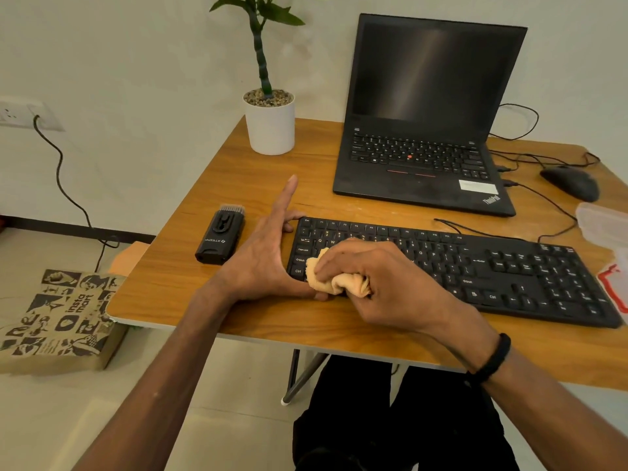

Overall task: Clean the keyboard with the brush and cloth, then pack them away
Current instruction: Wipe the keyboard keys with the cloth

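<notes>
A black keyboard (475, 266) lies across the wooden desk (210, 294) in front of me. My right hand (380, 280) grips a bunched yellow-orange cloth (331, 277) and presses it on the keyboard's lower left keys. My left hand (265, 253) rests against the keyboard's left end, its index finger pointing straight up and away, the other fingers curled round the top left corner. A black brush (221, 236) with short bristles at its far end lies on the desk just left of my left hand.
An open black laptop (424, 130) stands behind the keyboard, a potted plant (270, 120) to its left, a black mouse (571, 181) with cables to its right. A clear plastic bag (605, 226) lies at the desk's right edge. A printed paper bag (57, 317) sits on the floor left.
</notes>
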Action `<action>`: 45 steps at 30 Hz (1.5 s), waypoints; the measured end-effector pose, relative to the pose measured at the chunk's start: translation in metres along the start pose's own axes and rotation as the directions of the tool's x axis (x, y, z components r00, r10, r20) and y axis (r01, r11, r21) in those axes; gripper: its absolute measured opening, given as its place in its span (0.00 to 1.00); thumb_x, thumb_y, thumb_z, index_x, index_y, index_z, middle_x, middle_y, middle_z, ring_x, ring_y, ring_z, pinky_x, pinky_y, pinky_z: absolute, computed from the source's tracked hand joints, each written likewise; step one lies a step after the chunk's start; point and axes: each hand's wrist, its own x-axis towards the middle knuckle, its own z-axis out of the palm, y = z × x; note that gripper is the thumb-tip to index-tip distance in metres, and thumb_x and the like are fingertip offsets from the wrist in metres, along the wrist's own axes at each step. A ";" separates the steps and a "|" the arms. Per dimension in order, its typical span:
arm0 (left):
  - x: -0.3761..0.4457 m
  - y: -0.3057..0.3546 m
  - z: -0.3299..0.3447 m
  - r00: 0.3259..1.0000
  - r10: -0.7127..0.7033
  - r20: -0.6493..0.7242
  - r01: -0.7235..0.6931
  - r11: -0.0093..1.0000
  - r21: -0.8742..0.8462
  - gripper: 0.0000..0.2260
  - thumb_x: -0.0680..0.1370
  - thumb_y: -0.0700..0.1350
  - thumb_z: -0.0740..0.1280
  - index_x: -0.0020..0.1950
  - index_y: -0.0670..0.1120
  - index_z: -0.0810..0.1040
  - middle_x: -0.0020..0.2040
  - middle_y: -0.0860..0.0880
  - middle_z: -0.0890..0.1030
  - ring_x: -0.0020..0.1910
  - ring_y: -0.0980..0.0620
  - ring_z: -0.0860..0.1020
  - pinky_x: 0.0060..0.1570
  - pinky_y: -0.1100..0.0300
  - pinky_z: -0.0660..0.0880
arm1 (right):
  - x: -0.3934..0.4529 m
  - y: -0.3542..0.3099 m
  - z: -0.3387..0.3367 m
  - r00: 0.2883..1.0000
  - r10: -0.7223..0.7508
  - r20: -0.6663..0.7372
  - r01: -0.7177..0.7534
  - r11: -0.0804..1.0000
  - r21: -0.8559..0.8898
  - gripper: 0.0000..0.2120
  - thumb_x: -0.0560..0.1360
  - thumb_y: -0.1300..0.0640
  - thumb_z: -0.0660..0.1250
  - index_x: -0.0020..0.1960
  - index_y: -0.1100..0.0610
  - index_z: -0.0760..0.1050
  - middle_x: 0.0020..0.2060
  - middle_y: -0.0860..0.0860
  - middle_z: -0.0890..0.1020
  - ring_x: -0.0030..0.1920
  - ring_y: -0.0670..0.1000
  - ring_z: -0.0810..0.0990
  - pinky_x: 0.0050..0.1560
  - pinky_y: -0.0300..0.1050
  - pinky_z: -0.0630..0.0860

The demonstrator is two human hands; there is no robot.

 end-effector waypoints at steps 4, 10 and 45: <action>0.000 0.000 0.001 1.000 0.004 -0.008 -0.004 1.000 -0.002 0.73 0.54 0.65 0.86 0.80 0.70 0.33 0.77 0.53 0.66 0.74 0.52 0.68 0.76 0.40 0.66 | 0.013 0.004 0.003 0.999 0.018 0.044 -0.014 0.995 -0.095 0.24 0.68 0.71 0.77 0.61 0.55 0.84 0.58 0.47 0.82 0.61 0.48 0.77 0.62 0.47 0.76; -0.001 0.000 0.000 1.000 0.018 -0.005 -0.018 1.000 -0.022 0.72 0.55 0.66 0.86 0.80 0.70 0.34 0.77 0.63 0.62 0.77 0.53 0.66 0.77 0.40 0.65 | 0.048 -0.004 0.012 0.995 0.100 0.007 -0.095 0.963 -0.252 0.25 0.70 0.70 0.74 0.64 0.54 0.81 0.57 0.48 0.79 0.60 0.50 0.71 0.56 0.44 0.73; -0.003 0.004 0.001 1.000 0.000 -0.010 0.000 1.000 0.001 0.71 0.57 0.62 0.86 0.81 0.69 0.34 0.78 0.52 0.67 0.73 0.54 0.68 0.76 0.43 0.66 | 0.008 -0.053 0.006 0.913 0.392 0.113 -0.385 0.920 -0.073 0.24 0.81 0.64 0.63 0.74 0.46 0.72 0.71 0.48 0.76 0.70 0.52 0.69 0.68 0.46 0.67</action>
